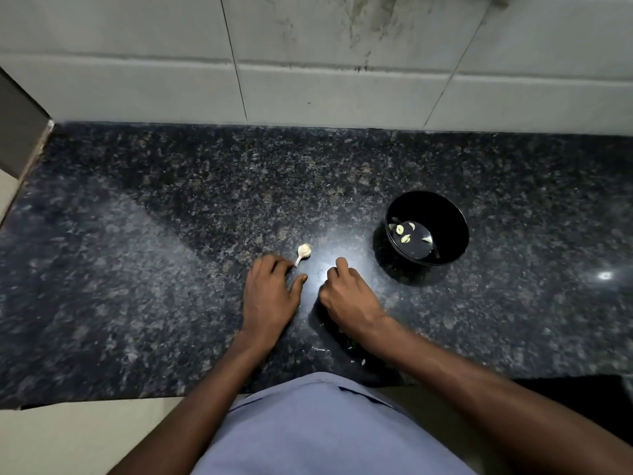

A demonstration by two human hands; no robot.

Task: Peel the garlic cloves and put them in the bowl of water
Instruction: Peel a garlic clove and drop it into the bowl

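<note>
On the desk (pixel 137 269), left hand (pixel 269 296) lay flat, fingertips at the garlic (pixel 303 252) stalk; right hand (pixel 346 296) curled, contents hidden; a nudge risked rolling the garlic away.

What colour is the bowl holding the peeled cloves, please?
The bowl is black inside and out, seen in the head view.

One garlic bulb (pixel 303 252), one bowl (pixel 427 229), two hands (pixel 269 293).
</note>
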